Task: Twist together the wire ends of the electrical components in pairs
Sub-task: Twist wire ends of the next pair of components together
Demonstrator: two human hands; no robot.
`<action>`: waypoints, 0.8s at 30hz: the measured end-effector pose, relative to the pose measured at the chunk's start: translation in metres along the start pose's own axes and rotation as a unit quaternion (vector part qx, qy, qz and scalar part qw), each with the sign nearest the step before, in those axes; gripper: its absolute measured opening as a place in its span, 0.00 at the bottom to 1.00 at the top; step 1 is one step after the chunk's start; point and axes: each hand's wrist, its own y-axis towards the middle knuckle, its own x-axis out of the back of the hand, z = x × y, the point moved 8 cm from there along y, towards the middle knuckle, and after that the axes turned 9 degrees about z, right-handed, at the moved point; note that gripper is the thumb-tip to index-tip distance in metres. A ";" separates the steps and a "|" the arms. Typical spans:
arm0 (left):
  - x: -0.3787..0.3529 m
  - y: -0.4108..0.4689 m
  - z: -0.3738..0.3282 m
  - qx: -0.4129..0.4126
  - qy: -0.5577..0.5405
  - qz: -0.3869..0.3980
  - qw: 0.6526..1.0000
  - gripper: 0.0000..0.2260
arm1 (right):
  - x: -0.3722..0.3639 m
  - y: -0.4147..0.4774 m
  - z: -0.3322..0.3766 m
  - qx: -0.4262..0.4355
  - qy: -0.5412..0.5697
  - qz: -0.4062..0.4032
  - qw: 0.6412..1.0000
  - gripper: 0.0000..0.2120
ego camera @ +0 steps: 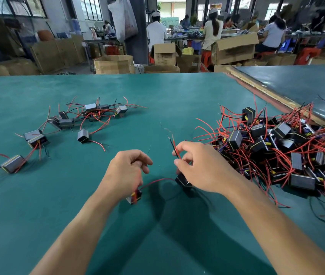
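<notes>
My right hand pinches a red and a black wire between thumb and fingers; their bare ends stick up and away. A small black component hangs under that hand. My left hand is curled, and another component with a red and yellow top sits beneath it. A red wire arcs between the two components. A thin bare strand rises near my left fingertips; whether they grip it is unclear.
A large heap of black components with red wires lies at the right. Several joined components are scattered at the left on the green table. Beyond the far edge stand cardboard boxes and seated workers.
</notes>
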 end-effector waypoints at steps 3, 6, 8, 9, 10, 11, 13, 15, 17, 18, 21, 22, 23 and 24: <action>0.004 0.001 -0.002 -0.014 0.030 -0.002 0.999 0.20 | 0.009 0.000 -0.006 -0.028 -0.005 -0.036 0.999 0.02; 0.004 0.000 -0.004 -0.019 0.053 0.011 0.998 0.19 | 0.017 -0.002 -0.010 -0.055 0.000 -0.082 0.995 0.02; 0.000 -0.001 -0.007 -0.033 0.061 0.030 0.997 0.18 | 0.021 -0.003 -0.012 -0.065 -0.014 -0.110 0.992 0.02; -0.002 -0.002 -0.009 -0.044 0.065 0.037 0.996 0.18 | 0.022 -0.004 -0.012 -0.068 -0.027 -0.118 0.990 0.04; -0.003 -0.003 -0.011 -0.053 0.070 0.042 0.995 0.18 | 0.022 -0.004 -0.012 -0.070 -0.041 -0.121 0.989 0.06; -0.004 -0.004 -0.012 -0.062 0.077 0.044 0.994 0.19 | 0.020 -0.004 -0.011 -0.069 -0.055 -0.120 0.989 0.08; -0.007 -0.005 -0.013 -0.070 0.102 0.051 0.991 0.19 | 0.016 -0.003 -0.010 -0.065 -0.070 -0.104 0.990 0.11; -0.009 -0.005 -0.013 -0.067 0.130 0.055 0.988 0.20 | 0.011 -0.002 -0.009 -0.055 -0.069 -0.088 0.992 0.12; -0.009 -0.005 -0.012 -0.062 0.146 0.049 0.986 0.19 | 0.010 -0.003 -0.006 -0.035 -0.058 -0.088 0.994 0.12; -0.008 -0.004 -0.012 -0.058 0.149 0.046 0.986 0.18 | 0.010 -0.003 -0.005 -0.029 -0.052 -0.092 0.994 0.11; -0.007 -0.005 -0.012 -0.051 0.144 0.036 0.988 0.17 | 0.012 -0.003 -0.003 -0.023 -0.042 -0.092 0.995 0.11; -0.006 -0.005 -0.012 -0.052 0.146 0.030 0.987 0.15 | 0.012 -0.003 -0.004 -0.023 -0.043 -0.089 0.995 0.10; -0.005 -0.006 -0.012 -0.056 0.151 0.022 0.987 0.13 | 0.012 -0.002 -0.004 -0.024 -0.045 -0.087 0.995 0.09; -0.005 -0.006 -0.013 -0.062 0.156 0.013 0.986 0.11 | 0.012 -0.002 -0.005 -0.026 -0.047 -0.084 0.995 0.07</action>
